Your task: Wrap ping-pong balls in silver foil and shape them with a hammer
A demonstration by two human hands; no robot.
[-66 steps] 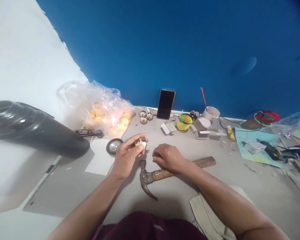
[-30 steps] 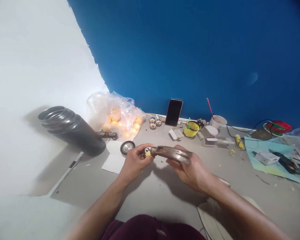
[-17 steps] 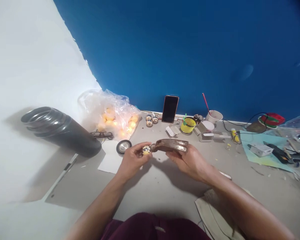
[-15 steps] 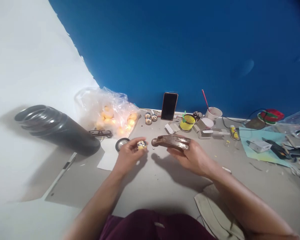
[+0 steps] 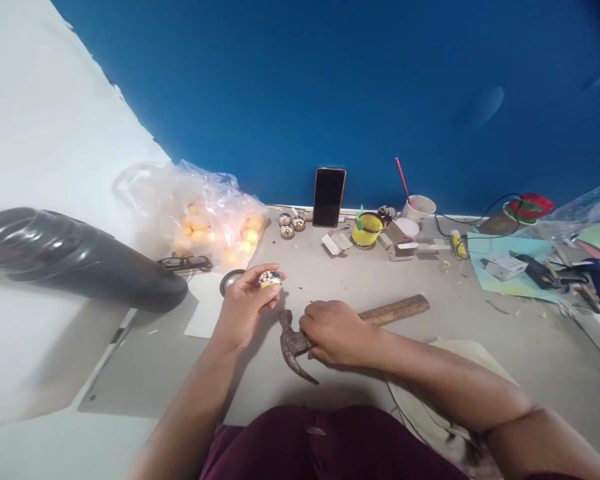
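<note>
My left hand [image 5: 241, 307] pinches a small yellow ball [image 5: 270, 279] whose upper side is covered with shiny silver pieces. My right hand [image 5: 337, 333] is closed around the wooden handle of a claw hammer [image 5: 294, 343], close to its rusty head. The hammer is low over the tabletop or lying on it; which one I cannot tell. Its claw curves towards my body and its handle points right. Between and beyond my hands, a tiny silver bead [image 5: 301, 287] rests on the table. Farther back sit several silver-covered balls [image 5: 287, 230] in a cluster.
A clear plastic bag [image 5: 195, 200] of yellow balls lies back left, beside a large dark cylinder [image 5: 105, 260] and eyeglasses [image 5: 185, 263]. A phone [image 5: 329, 197] leans on the blue wall. Right of it stand a yellow cup [image 5: 366, 231] and a white cup [image 5: 420, 207]. Cloth [image 5: 473, 357] lies front right.
The hammer has turned and come down, its head now nearer me and left. My right hand has shifted left along with it. My left hand still holds the ball. The view has shifted slightly.
</note>
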